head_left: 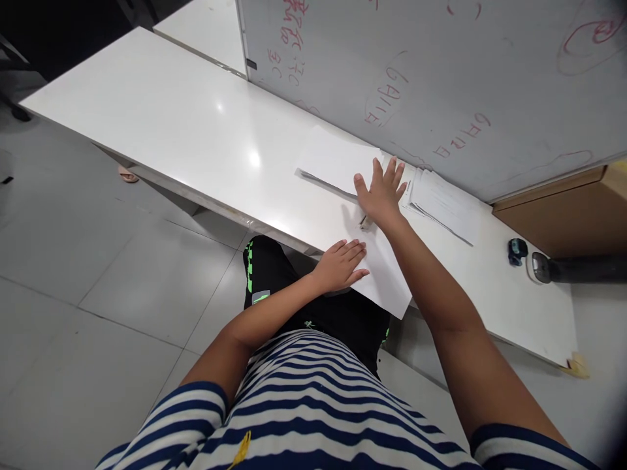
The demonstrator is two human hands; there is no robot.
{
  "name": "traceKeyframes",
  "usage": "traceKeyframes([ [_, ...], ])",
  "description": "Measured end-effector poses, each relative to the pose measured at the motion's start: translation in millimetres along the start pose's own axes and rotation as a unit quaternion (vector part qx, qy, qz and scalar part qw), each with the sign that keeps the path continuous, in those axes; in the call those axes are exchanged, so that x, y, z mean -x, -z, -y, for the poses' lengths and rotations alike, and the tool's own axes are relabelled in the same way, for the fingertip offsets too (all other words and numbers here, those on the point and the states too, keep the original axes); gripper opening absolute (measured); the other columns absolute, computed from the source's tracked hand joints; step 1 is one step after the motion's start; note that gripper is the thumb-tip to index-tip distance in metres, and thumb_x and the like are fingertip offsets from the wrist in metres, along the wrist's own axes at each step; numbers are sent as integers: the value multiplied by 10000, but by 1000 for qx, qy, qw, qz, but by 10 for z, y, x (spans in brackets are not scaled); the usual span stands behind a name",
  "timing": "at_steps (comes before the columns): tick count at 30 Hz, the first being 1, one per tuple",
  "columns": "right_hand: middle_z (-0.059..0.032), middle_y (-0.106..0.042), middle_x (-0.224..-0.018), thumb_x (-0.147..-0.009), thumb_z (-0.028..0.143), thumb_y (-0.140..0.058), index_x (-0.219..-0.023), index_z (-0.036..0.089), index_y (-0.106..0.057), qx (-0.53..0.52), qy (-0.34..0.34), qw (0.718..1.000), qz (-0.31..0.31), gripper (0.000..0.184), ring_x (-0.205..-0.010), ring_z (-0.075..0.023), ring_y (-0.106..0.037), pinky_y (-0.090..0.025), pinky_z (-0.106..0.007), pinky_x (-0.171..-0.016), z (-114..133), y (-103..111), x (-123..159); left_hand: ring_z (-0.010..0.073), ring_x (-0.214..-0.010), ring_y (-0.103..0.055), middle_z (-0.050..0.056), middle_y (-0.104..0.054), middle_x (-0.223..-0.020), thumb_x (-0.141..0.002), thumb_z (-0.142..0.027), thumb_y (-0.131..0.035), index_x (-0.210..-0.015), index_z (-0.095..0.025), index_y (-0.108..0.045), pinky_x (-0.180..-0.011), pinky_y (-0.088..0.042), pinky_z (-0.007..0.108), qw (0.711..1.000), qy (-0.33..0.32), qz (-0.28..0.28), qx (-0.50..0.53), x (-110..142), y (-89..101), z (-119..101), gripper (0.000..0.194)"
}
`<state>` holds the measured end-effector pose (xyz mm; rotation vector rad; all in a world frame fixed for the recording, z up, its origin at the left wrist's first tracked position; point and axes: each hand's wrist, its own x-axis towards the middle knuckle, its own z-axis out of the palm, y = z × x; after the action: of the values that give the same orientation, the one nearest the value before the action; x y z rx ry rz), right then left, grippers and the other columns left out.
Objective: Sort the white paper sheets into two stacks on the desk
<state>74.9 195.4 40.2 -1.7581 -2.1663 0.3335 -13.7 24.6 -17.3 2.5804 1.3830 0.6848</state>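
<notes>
My left hand (341, 264) lies flat with its fingers stretched out, on the left edge of a white sheet of paper (389, 281). That sheet overhangs the table's front edge a little. Fingers spread, my right hand (383, 192) is farther back, palm down. From under its palm sticks out the end of a small object that looks like a stapler (364, 223); the rest of it is hidden. A stack of white paper (337, 160) lies to the left of my right hand, and another stack of printed sheets (443, 202) to its right.
The long white table (171, 124) runs along a whiteboard (441, 72) with red writing. On the right are a cardboard box (553, 209), a dark watch-like object (516, 251) and a black cylindrical object (588, 269). A beige object (579, 365) sits at the table's right corner.
</notes>
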Motion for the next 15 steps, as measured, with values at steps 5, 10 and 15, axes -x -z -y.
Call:
traceKeyframes([
  [5,-104,-16,-1616,-928,649,-185,-1525,235,-165,93,76,992,27,728,-1465,-361,78,1,-718,-1069,113,-210,227,245,-1373,-397,130,-515,-1418,-981,-475,-330,-1363,-103,-504,-1151,-276,407,1000,3,-3,23,-24,-16,0,560],
  [10,-130,-9,-1615,-936,640,-113,-1544,203,-61,145,86,985,34,751,-1468,-362,30,-36,-728,-1063,127,-290,255,239,-1265,-516,126,-631,-1272,-990,-445,-338,-1169,-129,-637,-1106,-338,411,993,21,-26,109,-7,116,12,470],
  [15,-107,-29,-1618,-937,647,-119,-1547,219,-35,128,85,988,2,750,-1476,-333,25,-15,-711,-1084,119,-296,262,180,-880,-645,71,-692,-882,-1015,-381,-264,-912,-174,-661,-848,-477,346,964,105,-131,204,-435,515,190,460],
])
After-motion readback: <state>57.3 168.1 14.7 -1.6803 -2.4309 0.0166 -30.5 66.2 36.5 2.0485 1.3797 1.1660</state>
